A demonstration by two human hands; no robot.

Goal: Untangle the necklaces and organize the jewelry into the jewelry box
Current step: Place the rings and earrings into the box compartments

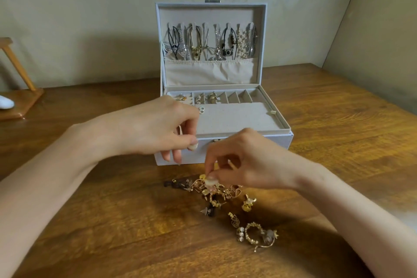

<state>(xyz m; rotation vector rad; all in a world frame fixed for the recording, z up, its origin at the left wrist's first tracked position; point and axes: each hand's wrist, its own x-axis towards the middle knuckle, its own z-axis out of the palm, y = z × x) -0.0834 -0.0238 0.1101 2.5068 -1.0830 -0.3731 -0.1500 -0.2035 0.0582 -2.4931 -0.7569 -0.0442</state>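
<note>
A white jewelry box [279, 142] stands open on the wooden table. Several necklaces [209, 43] hang from hooks inside its lid. Small earrings [202, 98] lie in the front tray's compartments. A tangled pile of gold jewelry [216, 190] lies on the table just before the box. My right hand [243, 160] pinches a pale piece at the top of that pile. My left hand [158, 128] hovers over the box's front left corner, fingers curled, pinching a small pale piece [193, 147]. A gold ring-shaped piece [257, 233] and a gold charm [248, 203] lie apart, nearer me.
A wooden stand [20, 95] with a white object sits at the table's far left. A patterned wall rises right behind the box. Dark small pieces [176, 184] lie at the left of the pile. Bare table lies left and right of the box.
</note>
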